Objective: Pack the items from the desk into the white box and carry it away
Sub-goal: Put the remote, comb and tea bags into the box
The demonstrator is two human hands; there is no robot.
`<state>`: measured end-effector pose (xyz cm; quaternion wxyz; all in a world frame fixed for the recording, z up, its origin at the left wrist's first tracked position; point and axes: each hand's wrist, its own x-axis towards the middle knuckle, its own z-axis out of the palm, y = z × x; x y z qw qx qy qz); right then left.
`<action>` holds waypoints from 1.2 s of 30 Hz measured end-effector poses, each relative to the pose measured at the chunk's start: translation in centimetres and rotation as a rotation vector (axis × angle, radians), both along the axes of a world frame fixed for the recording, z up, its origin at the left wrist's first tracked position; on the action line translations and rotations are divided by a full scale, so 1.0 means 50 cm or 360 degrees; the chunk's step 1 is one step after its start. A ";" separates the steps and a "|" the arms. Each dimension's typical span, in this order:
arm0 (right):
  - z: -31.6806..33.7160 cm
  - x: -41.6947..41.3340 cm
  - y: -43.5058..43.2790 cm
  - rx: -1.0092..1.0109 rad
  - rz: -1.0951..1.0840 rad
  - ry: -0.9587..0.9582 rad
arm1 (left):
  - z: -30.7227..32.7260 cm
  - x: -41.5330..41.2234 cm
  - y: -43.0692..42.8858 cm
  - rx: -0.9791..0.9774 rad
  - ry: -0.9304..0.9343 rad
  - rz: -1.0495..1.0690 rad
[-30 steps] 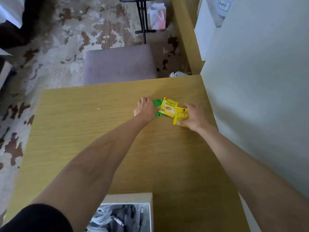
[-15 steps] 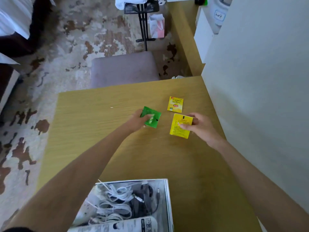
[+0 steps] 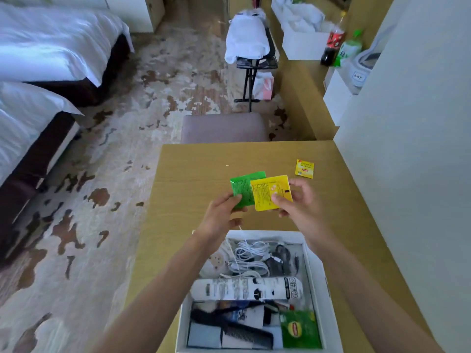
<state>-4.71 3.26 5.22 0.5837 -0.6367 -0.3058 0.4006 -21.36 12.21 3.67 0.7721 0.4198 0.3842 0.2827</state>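
Observation:
My left hand (image 3: 221, 217) pinches a green sachet (image 3: 242, 187) and my right hand (image 3: 299, 203) pinches a yellow sachet (image 3: 267, 193); both are lifted above the wooden desk (image 3: 193, 174), the yellow one overlapping the green. A smaller yellow sachet (image 3: 304, 168) lies flat on the desk farther back on the right. The white box (image 3: 314, 261) stands at the desk's near edge, below my hands. It holds white cables, a patterned tube, a black comb and a green tea packet (image 3: 299, 329).
A white wall (image 3: 407, 149) runs along the desk's right side. A mauve stool (image 3: 224, 128) stands beyond the far edge. Two white beds (image 3: 38, 72) are on the left, with patterned carpet between. Bottles (image 3: 336, 39) and a folding rack are farther back.
Both hands have lifted their sachets off the desk and drawn them back toward the box, bringing them together. The view has pulled back, showing the whole box and the room.

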 end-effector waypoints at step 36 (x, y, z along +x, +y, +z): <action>-0.019 -0.063 -0.300 -0.1045 0.1254 -0.1958 | -0.091 -0.051 -0.224 0.1994 0.1006 -0.1825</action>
